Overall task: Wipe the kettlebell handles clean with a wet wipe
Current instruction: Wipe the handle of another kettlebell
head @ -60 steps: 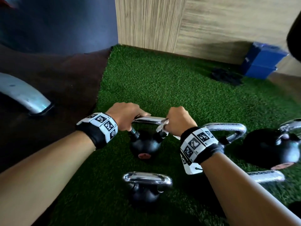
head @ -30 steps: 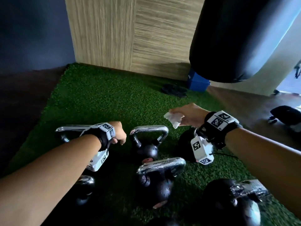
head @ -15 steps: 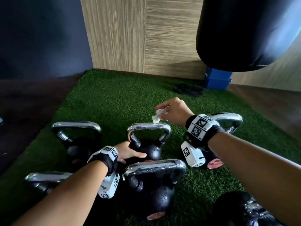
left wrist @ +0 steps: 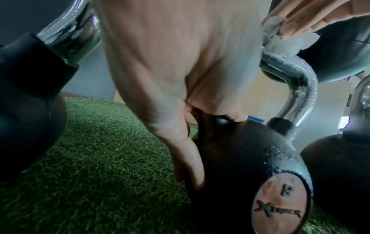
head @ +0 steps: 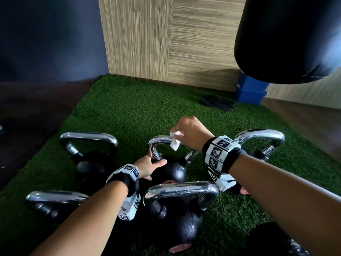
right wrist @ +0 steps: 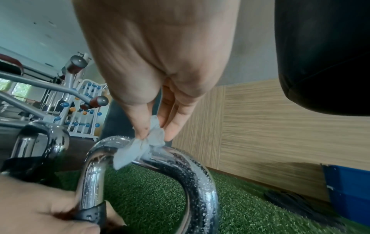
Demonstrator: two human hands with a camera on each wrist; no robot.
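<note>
The right hand [head: 191,133] pinches the wet wipe [right wrist: 140,150] in its fingers [right wrist: 176,126], laying it on the top of the middle kettlebell's chrome handle [right wrist: 180,166], beaded with droplets. The left hand [head: 147,167] grips that handle's base, fingers curled, steadying the kettlebell [left wrist: 250,158] on the turf [head: 138,111]. Wiping is just starting; next, probably wrap and slide along the bar. The blue bin [head: 251,93] hides its contents.
</note>
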